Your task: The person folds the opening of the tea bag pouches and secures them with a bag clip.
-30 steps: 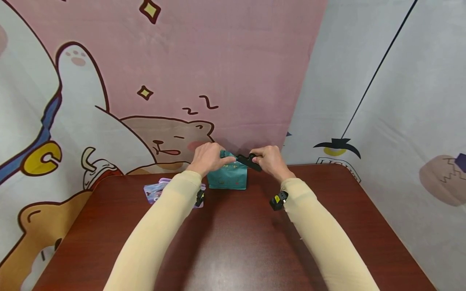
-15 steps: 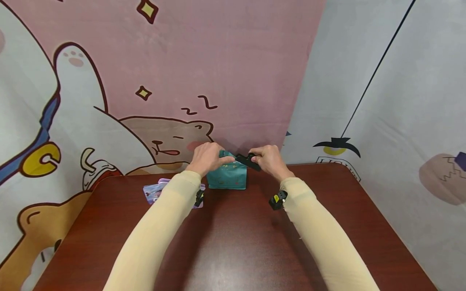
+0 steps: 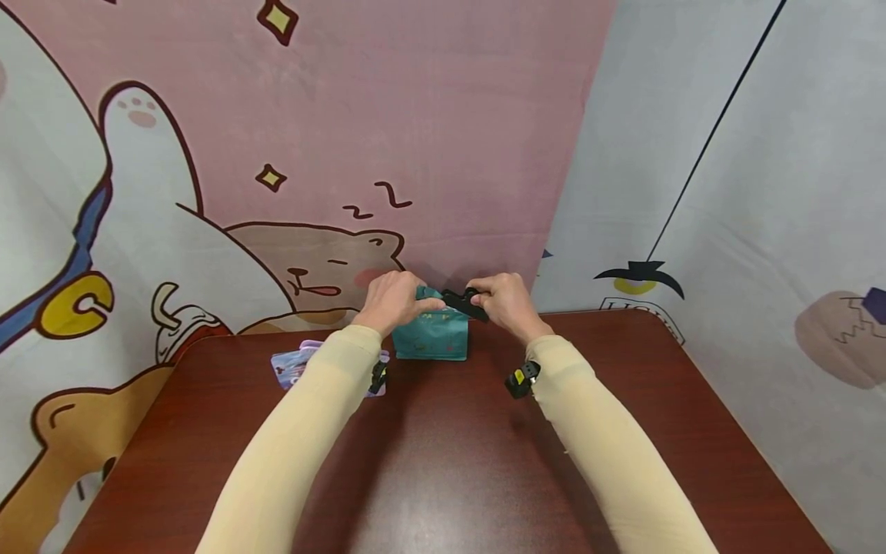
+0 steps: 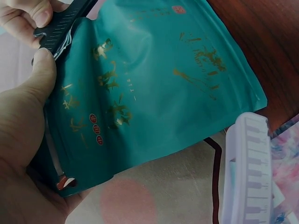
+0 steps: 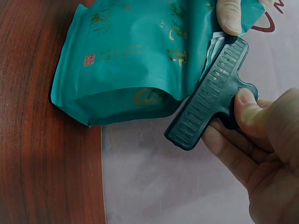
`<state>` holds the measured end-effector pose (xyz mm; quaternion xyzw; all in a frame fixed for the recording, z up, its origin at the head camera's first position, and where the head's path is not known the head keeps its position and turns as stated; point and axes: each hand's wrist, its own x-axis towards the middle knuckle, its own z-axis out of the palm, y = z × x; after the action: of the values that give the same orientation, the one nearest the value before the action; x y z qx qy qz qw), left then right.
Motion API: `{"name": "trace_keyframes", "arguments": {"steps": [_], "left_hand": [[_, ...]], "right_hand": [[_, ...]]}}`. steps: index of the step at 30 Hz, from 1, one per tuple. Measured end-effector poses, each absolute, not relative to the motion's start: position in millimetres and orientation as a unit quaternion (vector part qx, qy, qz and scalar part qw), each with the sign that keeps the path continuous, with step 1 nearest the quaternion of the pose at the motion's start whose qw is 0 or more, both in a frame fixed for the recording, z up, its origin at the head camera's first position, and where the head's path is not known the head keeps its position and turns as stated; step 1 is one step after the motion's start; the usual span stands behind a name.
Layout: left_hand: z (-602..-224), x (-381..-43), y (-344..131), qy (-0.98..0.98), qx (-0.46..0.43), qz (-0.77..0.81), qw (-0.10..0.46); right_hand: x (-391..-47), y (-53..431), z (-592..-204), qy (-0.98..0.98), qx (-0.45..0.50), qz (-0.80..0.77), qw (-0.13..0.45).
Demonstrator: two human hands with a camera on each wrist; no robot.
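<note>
A teal pouch (image 3: 431, 340) with gold lettering stands upright at the back of the table. My left hand (image 3: 393, 300) grips its top edge, the thumb along the front face. With thumb and fingers, my right hand (image 3: 507, 305) pinches the handle of a black bag clip (image 3: 465, 303). In the right wrist view, the ridged clip (image 5: 208, 95) lies along the pouch's top edge, its upper end right at the left thumb. White inner material shows beside the clip, at the pouch's mouth. The left wrist view shows the gold-printed face of the pouch (image 4: 140, 84).
Left of the pouch lies a pink-and-blue printed packet (image 3: 287, 367), partly behind the left sleeve. A lavender ridged clip (image 4: 250, 172) is beside it. A cartoon-printed cloth (image 3: 484, 154) hangs right behind the brown table (image 3: 443, 462).
My right hand has shifted slightly left with the black bag clip, bringing it further over the pouch's top. The left hand keeps its grip on the pouch.
</note>
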<state>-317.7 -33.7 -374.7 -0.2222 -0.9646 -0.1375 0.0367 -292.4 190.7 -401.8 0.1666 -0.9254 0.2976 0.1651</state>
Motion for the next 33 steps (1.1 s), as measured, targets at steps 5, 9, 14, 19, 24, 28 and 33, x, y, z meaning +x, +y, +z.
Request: {"name": "trace_keyframes", "arguments": {"steps": [5, 9, 14, 19, 24, 28, 33], "left_hand": [[-375.0, -317.4, -33.8, -0.965, -0.223, -0.136, 0.038], [-375.4, -317.0, -34.1, -0.964, -0.225, -0.136, 0.038], [-375.9, -317.0, -35.1, -0.964, -0.224, -0.140, 0.039], [-376.9, -317.9, -35.4, -0.962, -0.230, -0.138, 0.042], [-376.9, -318.1, -34.7, -0.962, -0.232, -0.136, 0.044], [-376.3, -318.0, -34.4, -0.963, -0.231, -0.133, 0.043], [-375.3, -316.9, -34.6, -0.964, -0.228, -0.134, 0.038]], "right_hand": [[-292.6, 188.6, -400.8, -0.924, 0.166, 0.300, 0.168], [-292.4, 186.0, -398.9, -0.922, 0.167, 0.305, 0.172], [-291.9, 183.2, -398.0, -0.923, 0.162, 0.305, 0.171], [-292.0, 180.5, -396.8, -0.922, 0.166, 0.298, 0.182], [-293.1, 178.2, -394.8, -0.920, 0.175, 0.296, 0.190], [-293.1, 177.3, -394.0, -0.921, 0.167, 0.303, 0.181], [-292.8, 176.9, -394.8, -0.921, 0.163, 0.306, 0.175]]}}
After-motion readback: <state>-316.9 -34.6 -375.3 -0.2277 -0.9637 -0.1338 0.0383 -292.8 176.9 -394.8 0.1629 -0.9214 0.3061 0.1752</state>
